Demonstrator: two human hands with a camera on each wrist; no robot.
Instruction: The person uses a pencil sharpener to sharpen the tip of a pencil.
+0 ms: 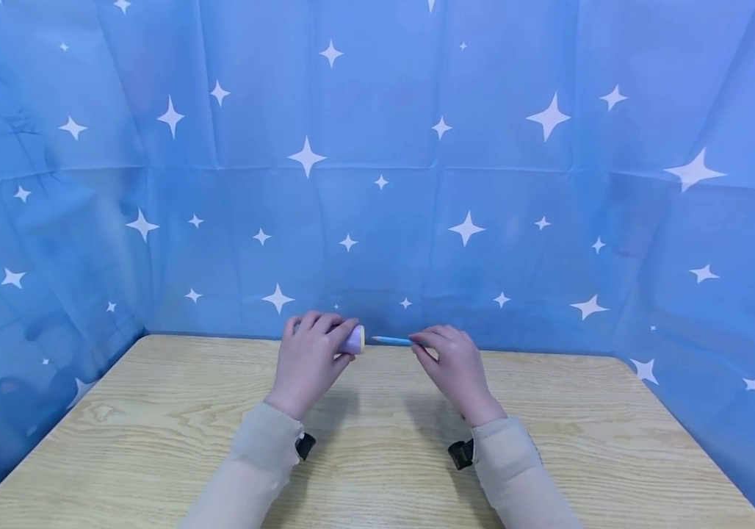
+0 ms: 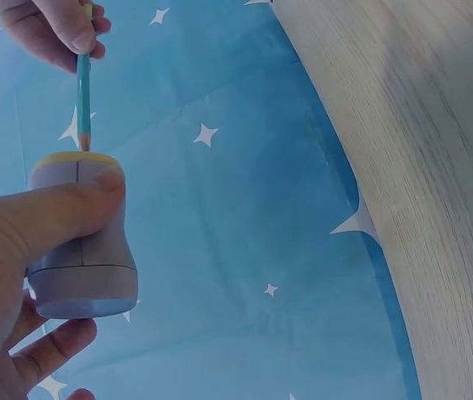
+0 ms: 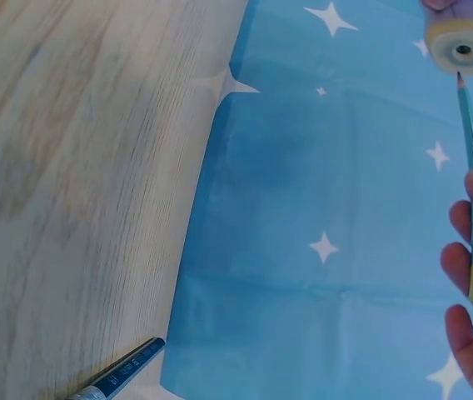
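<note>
My left hand [image 1: 308, 356] grips a purple pencil sharpener [image 1: 352, 342] with a pale yellow rim, its thumb [image 2: 87, 202] laid along the side. A light blue pencil [image 1: 392, 340] is pinched by my right hand [image 1: 454, 367], its sharpened point towards the sharpener. In the right wrist view, the pencil [image 3: 468, 117] has a yellow-green end, and a round dark hole [image 3: 464, 50] shows in the sharpener's face. The tip is close to that face; in the head view a small gap separates them. Both things are held above the table's far edge.
A light wood table [image 1: 377, 455] stretches below both arms. Blue cloth with white stars [image 1: 377, 110] hangs behind and at both sides. At the bottom left of the right wrist view lies a slim dark blue and silver object [image 3: 128, 368] with small lettering; its kind is unclear.
</note>
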